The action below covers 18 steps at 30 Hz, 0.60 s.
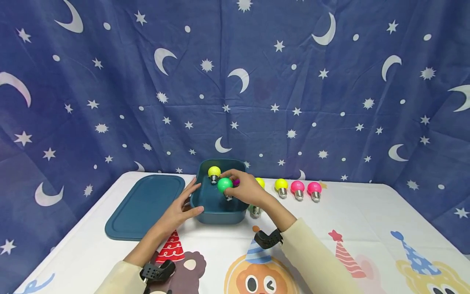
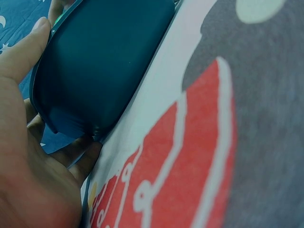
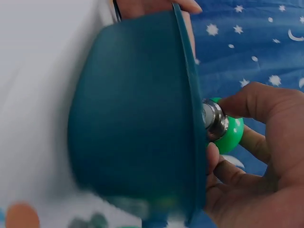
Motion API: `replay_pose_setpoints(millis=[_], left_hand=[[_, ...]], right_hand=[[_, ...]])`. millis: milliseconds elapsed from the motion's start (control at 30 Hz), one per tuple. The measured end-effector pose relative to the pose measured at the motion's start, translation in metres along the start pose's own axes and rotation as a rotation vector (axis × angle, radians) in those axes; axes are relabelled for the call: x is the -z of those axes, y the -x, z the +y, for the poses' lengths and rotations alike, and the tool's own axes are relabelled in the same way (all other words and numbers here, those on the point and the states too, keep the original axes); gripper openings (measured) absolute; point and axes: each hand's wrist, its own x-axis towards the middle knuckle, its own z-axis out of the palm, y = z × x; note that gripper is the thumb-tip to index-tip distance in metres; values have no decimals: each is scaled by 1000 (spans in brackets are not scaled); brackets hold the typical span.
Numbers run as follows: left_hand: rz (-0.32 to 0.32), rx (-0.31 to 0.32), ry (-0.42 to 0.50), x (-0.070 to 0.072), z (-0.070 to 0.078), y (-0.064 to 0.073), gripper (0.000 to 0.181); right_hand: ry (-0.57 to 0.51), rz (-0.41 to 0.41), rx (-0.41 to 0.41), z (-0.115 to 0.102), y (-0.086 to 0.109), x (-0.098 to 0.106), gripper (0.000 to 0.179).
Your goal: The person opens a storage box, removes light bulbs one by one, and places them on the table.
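My right hand (image 1: 245, 188) pinches a green light bulb (image 1: 225, 185) above the inside of a dark teal box (image 1: 220, 218). The bulb's metal base (image 3: 217, 121) points down over the rim in the right wrist view. Inside the box lie a yellow bulb (image 1: 214, 171) and a purple bulb (image 1: 237, 182), the latter partly hidden by my right hand. At the box's left side, my left hand (image 1: 177, 212) rests against the wall with fingers spread and fairly straight, the thumb at the front corner.
Left of the box lies a teal lid (image 1: 147, 206). To the right stand a yellow bulb (image 1: 281, 185) and two pink bulbs (image 1: 298, 188). Another yellow bulb (image 1: 260, 182) and a bulb's metal base (image 1: 256, 211) show beside my right forearm. A starry blue curtain (image 1: 257, 102) hangs behind.
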Motion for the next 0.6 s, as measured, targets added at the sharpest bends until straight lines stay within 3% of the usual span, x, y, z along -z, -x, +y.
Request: replay_pose_setpoints(millis=[333, 600], left_hand=[[4, -2, -19, 1, 0, -2, 73], [11, 7, -21, 0, -1, 0, 72]], right_hand=[[-67, 147, -107, 21, 25, 33, 43], [-19, 179, -151, 43, 46, 53, 44]])
